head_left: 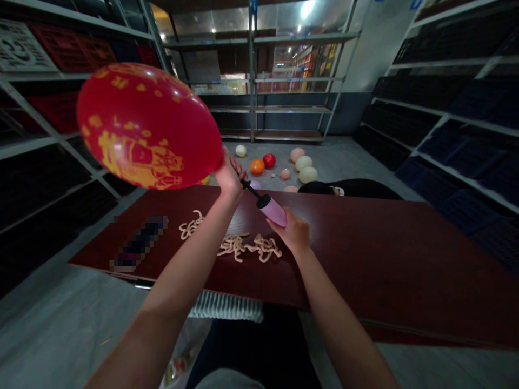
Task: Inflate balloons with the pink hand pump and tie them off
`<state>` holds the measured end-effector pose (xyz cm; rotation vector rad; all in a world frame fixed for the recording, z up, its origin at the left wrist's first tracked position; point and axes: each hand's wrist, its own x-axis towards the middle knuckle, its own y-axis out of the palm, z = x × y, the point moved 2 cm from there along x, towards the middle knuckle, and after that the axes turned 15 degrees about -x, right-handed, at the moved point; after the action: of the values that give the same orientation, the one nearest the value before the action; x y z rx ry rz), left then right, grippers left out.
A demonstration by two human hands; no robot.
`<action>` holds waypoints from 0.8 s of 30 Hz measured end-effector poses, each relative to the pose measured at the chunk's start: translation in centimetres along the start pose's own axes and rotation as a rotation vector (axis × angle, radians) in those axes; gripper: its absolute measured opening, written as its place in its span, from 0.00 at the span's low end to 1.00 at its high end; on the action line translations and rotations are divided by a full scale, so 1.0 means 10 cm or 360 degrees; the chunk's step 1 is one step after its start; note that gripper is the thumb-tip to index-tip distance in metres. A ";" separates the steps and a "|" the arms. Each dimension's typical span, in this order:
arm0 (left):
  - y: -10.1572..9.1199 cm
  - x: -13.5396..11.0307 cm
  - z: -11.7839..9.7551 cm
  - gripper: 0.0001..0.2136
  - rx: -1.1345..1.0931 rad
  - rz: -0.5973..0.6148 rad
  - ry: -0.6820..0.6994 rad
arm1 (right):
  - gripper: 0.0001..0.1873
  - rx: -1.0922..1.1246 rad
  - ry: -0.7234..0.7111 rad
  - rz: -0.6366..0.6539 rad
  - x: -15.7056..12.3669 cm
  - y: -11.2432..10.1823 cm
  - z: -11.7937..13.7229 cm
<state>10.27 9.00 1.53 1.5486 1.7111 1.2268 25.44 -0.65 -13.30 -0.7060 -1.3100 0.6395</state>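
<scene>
A big red balloon (148, 124) with yellow print floats up at the left, above the dark red table (385, 243). My left hand (230, 175) pinches its neck at the black nozzle of a pink hand pump (271, 209). My right hand (294, 232) grips the pump's pink body, just above the table. Under and between my hands lie several limp, pale uninflated balloons (243, 246), scattered on the tabletop.
A blurred dark object (140, 243) lies at the table's left. Several inflated balloons (302, 162), white, orange, red and pink, rest on the floor beyond the table. A dark shape (348, 188) sits behind the far edge. Metal shelving (446, 108) lines both sides and the back.
</scene>
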 end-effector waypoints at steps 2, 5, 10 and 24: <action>0.02 -0.08 0.28 0.24 0.0048 0.0008 -0.0086 | 0.28 0.0005 0.0084 0.0008 0.01 0.00 -0.02; 0.00 -0.18 0.61 0.23 0.0096 -0.0039 -0.0208 | 0.28 -0.0033 0.0216 0.0011 0.02 0.01 -0.06; -0.14 -0.19 0.75 0.21 0.0027 -0.0192 -0.0344 | 0.23 -0.0071 0.0248 -0.0039 0.02 0.01 -0.10; -0.85 0.03 -0.22 0.17 -0.0114 -0.0618 -0.0201 | 0.24 -0.0388 -0.0347 0.0032 -0.05 0.00 0.11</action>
<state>4.23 9.26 -4.83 1.1549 1.7591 0.9593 24.30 -0.88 -13.50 -0.8665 -1.6023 0.5903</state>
